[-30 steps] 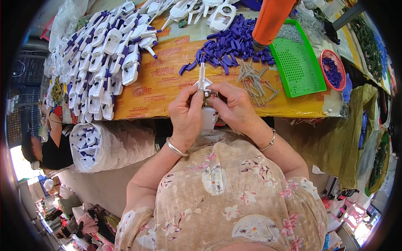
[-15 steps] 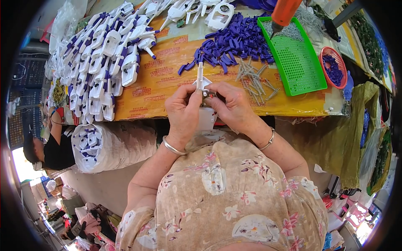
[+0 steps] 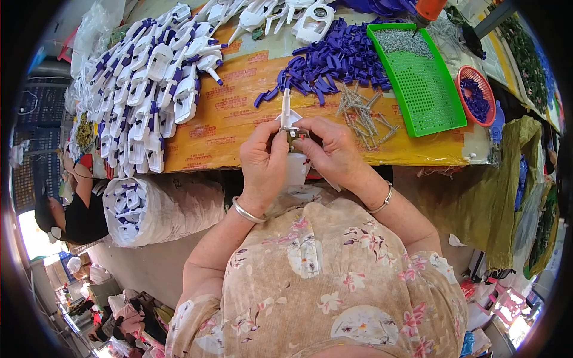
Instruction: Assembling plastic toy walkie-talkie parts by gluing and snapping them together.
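Observation:
Both hands meet at the table's near edge around a white plastic housing with a long narrow barrel pointing away from me. My left hand closes on its left side, thumb pressed near the middle. My right hand grips the right side, its thumb and forefinger at a small dark greenish part seated in the housing. The fingertips partly hide that part. Just past the barrel tip lies a heap of purple plastic pieces. Thin pale rods lie to the right of the hands.
White and purple assembled pieces are piled at left. A green tray holds small screws; beside it sits a red basket of purple parts. An orange electric screwdriver hangs above the tray. A filled white sack and a person are at lower left.
My left hand has shifted slightly right and its fingers have moved a little on the housing. The orange screwdriver has swung up and away to the right.

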Tool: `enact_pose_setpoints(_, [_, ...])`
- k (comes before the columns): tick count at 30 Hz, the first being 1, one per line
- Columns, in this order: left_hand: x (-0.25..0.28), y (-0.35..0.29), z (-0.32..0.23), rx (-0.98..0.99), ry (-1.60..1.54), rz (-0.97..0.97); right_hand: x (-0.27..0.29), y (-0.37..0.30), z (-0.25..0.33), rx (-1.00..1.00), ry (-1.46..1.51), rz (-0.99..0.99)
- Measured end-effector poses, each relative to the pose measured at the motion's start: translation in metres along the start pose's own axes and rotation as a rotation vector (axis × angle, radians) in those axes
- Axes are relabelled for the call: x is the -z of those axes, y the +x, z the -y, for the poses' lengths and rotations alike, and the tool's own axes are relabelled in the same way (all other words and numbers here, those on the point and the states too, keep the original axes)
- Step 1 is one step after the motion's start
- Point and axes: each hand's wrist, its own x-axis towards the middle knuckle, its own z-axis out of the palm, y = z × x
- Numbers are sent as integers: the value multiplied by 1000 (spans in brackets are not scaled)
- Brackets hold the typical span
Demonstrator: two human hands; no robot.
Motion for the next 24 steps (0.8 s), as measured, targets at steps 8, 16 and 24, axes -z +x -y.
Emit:
enact_pose_setpoints(8, [-2, 2, -3, 26, -39, -20, 1, 1, 0, -31, 41, -6])
enact_pose_setpoints(16, [-1, 2, -6, 36, -70, -14, 3, 1, 0, -41, 29, 18])
enact_pose_setpoints(24, [0, 1, -1, -24, 43, -36, 1, 0, -3, -3, 13, 13])
